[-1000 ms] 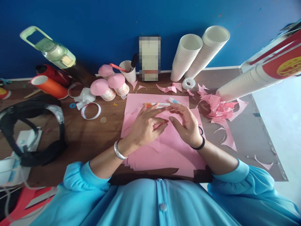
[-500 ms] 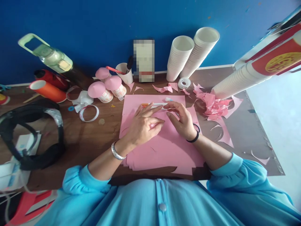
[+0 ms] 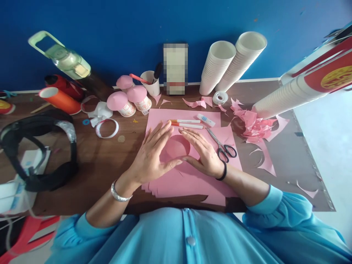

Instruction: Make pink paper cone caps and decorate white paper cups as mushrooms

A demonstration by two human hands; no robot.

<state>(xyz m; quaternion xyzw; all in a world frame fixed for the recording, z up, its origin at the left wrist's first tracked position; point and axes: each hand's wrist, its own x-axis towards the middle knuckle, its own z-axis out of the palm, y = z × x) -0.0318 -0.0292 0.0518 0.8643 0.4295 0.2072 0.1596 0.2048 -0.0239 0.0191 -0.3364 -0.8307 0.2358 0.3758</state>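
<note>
My left hand [image 3: 152,156] and my right hand [image 3: 203,152] are spread around a pink paper disc [image 3: 178,146] over the stacked pink sheets [image 3: 170,183]. Both thumbs meet at the near side of the disc, and the fingers point away from me. Neither hand is closed around anything; whether they touch the disc I cannot tell. Just beyond the fingertips lie two orange-and-white markers [image 3: 188,121] and a glue stick [image 3: 206,120]. Black-handled scissors [image 3: 221,145] rest open to the right, close to my right hand.
Small cups with pink cone tops [image 3: 136,94], a pen cup [image 3: 154,89] and a phone [image 3: 176,69] stand at the back. Stacked white cups [image 3: 217,66], tape [image 3: 220,97] and pink scraps [image 3: 258,126] are rightward. Leftward are a bottle [image 3: 71,64] and black headgear [image 3: 73,157].
My hands have moved apart and lowered, with the fingers now extended around the pink disc. The markers, glue stick and scissors show more fully. The view has shifted slightly.
</note>
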